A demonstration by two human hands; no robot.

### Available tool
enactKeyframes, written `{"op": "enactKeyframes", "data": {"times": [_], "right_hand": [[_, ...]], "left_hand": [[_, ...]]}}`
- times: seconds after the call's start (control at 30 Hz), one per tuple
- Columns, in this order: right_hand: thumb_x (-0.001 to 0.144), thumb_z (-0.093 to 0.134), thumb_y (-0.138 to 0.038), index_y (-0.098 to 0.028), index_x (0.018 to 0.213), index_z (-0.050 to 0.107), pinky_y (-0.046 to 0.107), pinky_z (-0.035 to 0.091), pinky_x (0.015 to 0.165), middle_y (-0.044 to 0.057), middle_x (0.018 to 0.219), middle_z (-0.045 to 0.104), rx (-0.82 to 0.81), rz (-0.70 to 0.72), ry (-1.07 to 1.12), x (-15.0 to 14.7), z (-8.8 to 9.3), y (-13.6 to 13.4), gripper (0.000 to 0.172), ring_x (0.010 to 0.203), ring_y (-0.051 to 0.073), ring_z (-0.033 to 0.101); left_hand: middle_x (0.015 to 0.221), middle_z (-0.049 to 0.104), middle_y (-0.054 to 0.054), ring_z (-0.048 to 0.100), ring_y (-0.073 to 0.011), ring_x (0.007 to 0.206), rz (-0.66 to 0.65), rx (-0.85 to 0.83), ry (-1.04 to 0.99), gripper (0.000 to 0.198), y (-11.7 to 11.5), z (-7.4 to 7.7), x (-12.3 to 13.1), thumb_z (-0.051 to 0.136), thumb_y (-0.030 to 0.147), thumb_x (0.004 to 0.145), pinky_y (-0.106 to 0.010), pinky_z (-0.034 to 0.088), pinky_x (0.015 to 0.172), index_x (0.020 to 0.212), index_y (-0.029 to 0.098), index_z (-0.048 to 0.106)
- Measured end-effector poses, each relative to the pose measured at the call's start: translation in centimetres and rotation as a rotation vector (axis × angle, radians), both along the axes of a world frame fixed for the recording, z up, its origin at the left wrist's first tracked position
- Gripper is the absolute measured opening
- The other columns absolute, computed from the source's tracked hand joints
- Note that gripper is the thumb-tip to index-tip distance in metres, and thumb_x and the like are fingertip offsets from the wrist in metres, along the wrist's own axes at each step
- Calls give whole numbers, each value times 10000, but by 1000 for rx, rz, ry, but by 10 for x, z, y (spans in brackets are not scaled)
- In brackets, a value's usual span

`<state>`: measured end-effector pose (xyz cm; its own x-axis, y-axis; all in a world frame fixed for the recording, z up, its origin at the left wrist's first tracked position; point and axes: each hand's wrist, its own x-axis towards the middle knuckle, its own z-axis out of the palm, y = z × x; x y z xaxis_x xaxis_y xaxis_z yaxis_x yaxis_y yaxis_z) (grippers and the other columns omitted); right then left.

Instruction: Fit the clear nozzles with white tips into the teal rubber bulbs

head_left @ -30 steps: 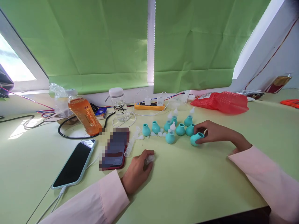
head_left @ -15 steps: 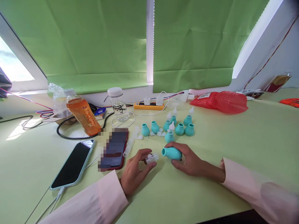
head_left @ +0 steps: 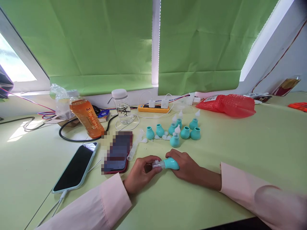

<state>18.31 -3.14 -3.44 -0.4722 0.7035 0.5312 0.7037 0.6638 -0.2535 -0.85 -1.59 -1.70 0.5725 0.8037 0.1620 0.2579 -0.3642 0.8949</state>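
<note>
Between thumb and fingers, my left hand (head_left: 142, 172) pinches a small clear plastic tube (head_left: 158, 164). Its right end meets the mouth of a teal rubber bulb (head_left: 172, 163). My right hand (head_left: 185, 165) is wrapped round that bulb, which lies sideways. Just beyond my hands stands another teal bulb (head_left: 175, 141) with a clear piece and a white pointed tip (head_left: 177, 129) on top. Several more bulbs (head_left: 185, 133) are behind it, some with tips and some with open mouths. Small white and clear pieces (head_left: 164, 137) lie among them.
Left of my hands lie a dark phone with a red edge (head_left: 117, 153) and a charging phone (head_left: 75, 167). A longer clear tube (head_left: 133, 150) rests beside them. Farther back are a tea bottle (head_left: 87, 116), a white-lidded jar (head_left: 122, 107), a power strip (head_left: 153, 109) and a red plastic bag (head_left: 227, 104).
My right hand has turned and moved the teal bulb left and slightly down. The bulb's mouth and the clear tube, apart before, now meet. My left hand still holds the tube.
</note>
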Motion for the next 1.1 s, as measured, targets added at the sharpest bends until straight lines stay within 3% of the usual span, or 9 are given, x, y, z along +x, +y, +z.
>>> {"op": "enactKeyframes", "data": {"times": [0.1, 0.33, 0.63, 0.83, 1.1], "right_hand": [[610, 396, -35, -176, 834, 456, 216, 299, 443, 38, 746, 554, -39, -16, -42, -2, 2, 2, 272, 598, 140, 500], [587, 444, -54, -173, 688, 472, 186, 267, 438, -45, 559, 487, -461, 35, 45, -8, 30, -1, 159, 483, 73, 414], [569, 507, -122, -165, 661, 472, 160, 277, 434, -67, 575, 431, -930, 168, 52, 1, 41, 4, 108, 523, 55, 385], [554, 540, -135, -164, 619, 447, 163, 261, 416, -75, 554, 389, -1047, 191, 8, 2, 47, 4, 117, 499, 47, 352], [531, 547, -93, -165, 573, 436, 167, 243, 391, -75, 525, 382, -1079, 192, 6, 0, 52, 1, 139, 477, 45, 343]], "left_hand": [[761, 629, -44, 561, -120, 653, 52, 74, 43, 254, 0, -3, -1, 544, 303, 733, -215, 465, 584, 916, 130, 572], [713, 623, -13, 555, -100, 611, 86, 450, 117, 169, -8, 1, -2, 522, 233, 747, -197, 451, 564, 892, 158, 565], [710, 546, -18, 507, -100, 627, -26, 724, 85, 173, -11, -9, -4, 469, 158, 794, -194, 419, 539, 966, 163, 484], [808, 585, -45, 500, -120, 701, -109, 785, 61, 221, -15, -6, 0, 459, 97, 796, -222, 435, 586, 1009, 153, 439], [875, 586, -111, 492, -161, 743, -154, 989, 174, 225, -20, -8, -2, 441, 70, 796, -272, 458, 588, 1020, 89, 435]]}}
